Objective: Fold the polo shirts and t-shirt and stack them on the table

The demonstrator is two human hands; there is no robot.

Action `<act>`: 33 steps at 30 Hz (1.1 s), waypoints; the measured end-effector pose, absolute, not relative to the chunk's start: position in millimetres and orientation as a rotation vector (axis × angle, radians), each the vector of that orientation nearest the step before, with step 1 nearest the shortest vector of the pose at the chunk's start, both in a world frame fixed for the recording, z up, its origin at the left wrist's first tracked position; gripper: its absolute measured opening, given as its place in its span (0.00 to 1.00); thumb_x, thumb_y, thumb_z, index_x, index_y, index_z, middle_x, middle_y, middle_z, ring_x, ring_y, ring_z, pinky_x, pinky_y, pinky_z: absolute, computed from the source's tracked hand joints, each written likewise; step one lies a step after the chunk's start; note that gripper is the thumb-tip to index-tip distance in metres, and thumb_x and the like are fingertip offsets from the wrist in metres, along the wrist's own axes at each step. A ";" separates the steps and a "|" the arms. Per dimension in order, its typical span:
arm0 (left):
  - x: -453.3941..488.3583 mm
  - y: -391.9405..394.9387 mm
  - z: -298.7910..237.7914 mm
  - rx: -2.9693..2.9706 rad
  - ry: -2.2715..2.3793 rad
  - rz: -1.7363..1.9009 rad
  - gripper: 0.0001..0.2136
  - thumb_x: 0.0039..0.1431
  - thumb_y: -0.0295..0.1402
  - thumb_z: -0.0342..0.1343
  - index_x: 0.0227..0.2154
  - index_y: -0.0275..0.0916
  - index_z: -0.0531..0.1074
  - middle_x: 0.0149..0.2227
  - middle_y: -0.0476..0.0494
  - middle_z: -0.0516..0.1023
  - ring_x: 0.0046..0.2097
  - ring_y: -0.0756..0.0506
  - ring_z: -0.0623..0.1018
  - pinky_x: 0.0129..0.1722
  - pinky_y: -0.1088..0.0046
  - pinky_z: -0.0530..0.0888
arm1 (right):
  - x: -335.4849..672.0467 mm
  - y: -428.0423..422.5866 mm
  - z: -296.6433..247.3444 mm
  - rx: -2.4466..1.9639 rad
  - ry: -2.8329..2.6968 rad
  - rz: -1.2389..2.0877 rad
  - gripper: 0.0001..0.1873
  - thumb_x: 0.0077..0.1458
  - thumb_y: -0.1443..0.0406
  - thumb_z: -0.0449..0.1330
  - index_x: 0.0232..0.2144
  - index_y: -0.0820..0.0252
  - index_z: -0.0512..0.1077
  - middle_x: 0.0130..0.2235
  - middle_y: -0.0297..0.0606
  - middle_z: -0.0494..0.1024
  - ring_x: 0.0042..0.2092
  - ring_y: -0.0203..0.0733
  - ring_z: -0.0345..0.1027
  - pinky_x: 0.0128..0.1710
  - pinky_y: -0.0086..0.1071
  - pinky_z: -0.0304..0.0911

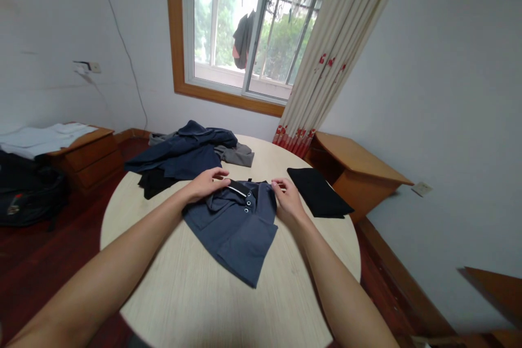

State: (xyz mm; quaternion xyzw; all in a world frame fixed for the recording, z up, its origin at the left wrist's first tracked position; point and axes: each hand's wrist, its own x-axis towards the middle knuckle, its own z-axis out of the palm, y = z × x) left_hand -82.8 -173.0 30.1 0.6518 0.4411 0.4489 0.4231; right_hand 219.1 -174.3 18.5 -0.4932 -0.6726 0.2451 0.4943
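A blue-grey polo shirt (240, 228) lies partly folded on the round pale wooden table (196, 293), collar away from me. My left hand (207, 182) rests on the shirt's left shoulder by the collar, fingers curled and pinching the cloth. My right hand (287, 198) grips the right shoulder edge, fingers bent onto the fabric. Three small buttons show on the placket between my hands.
A heap of dark blue, black and grey clothes (183, 155) sits at the table's far left. A folded black garment (318, 191) lies at the right. A wooden cabinet (354, 171) stands right of the table, a drawer unit (87, 157) with white cloth left, a window and curtain behind.
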 end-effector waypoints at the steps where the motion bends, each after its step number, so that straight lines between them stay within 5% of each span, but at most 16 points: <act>1: -83.1 -173.3 28.2 1.763 1.104 1.055 0.28 0.42 0.49 0.71 0.44 0.39 0.77 0.47 0.38 0.80 0.50 0.37 0.77 0.54 0.61 0.71 | 217.0 -177.4 20.4 -1.172 -1.700 0.585 0.19 0.56 0.50 0.59 0.38 0.60 0.76 0.42 0.44 0.78 0.40 0.43 0.70 0.40 0.35 0.65; 5: -82.8 -171.9 21.0 2.135 1.081 0.829 0.31 0.38 0.46 0.72 0.47 0.40 0.77 0.50 0.38 0.79 0.52 0.35 0.76 0.56 0.61 0.68 | 209.4 -185.6 22.5 -1.120 -1.980 0.608 0.20 0.54 0.53 0.63 0.45 0.59 0.76 0.43 0.42 0.77 0.36 0.40 0.68 0.38 0.34 0.64; 9: -78.2 -170.6 18.8 2.237 1.192 0.790 0.23 0.43 0.47 0.68 0.41 0.40 0.79 0.43 0.39 0.81 0.47 0.35 0.78 0.51 0.62 0.71 | 207.0 -186.3 19.5 -1.091 -2.142 0.682 0.27 0.46 0.57 0.70 0.49 0.59 0.76 0.42 0.41 0.78 0.35 0.40 0.67 0.37 0.34 0.63; 14: -76.8 -177.6 35.2 1.970 1.047 0.838 0.18 0.45 0.48 0.68 0.31 0.39 0.79 0.32 0.43 0.80 0.37 0.40 0.77 0.42 0.65 0.73 | 211.8 -183.0 17.4 -1.156 -2.230 0.860 0.08 0.48 0.61 0.66 0.30 0.61 0.78 0.25 0.32 0.73 0.27 0.36 0.63 0.29 0.29 0.57; 21: -79.3 -186.4 61.4 1.154 0.713 1.112 0.15 0.50 0.42 0.68 0.32 0.35 0.76 0.30 0.43 0.80 0.31 0.45 0.79 0.35 0.71 0.75 | 220.9 -184.5 25.0 -1.140 -2.058 0.860 0.10 0.51 0.59 0.62 0.24 0.60 0.73 0.23 0.32 0.72 0.26 0.35 0.61 0.27 0.28 0.55; 29: -56.9 -191.0 55.3 0.850 0.651 1.283 0.08 0.58 0.34 0.63 0.37 0.35 0.75 0.33 0.45 0.81 0.32 0.48 0.80 0.35 0.73 0.79 | 194.8 -195.7 16.6 -1.068 -2.049 1.023 0.22 0.54 0.53 0.64 0.45 0.61 0.74 0.31 0.33 0.73 0.30 0.36 0.64 0.30 0.28 0.59; 33: -48.4 -195.5 50.3 0.907 0.648 1.240 0.12 0.60 0.37 0.62 0.43 0.35 0.75 0.37 0.41 0.82 0.36 0.45 0.81 0.38 0.70 0.80 | 188.0 -196.4 15.0 -1.028 -2.204 0.902 0.15 0.51 0.59 0.66 0.40 0.61 0.76 0.30 0.31 0.72 0.31 0.35 0.64 0.31 0.28 0.58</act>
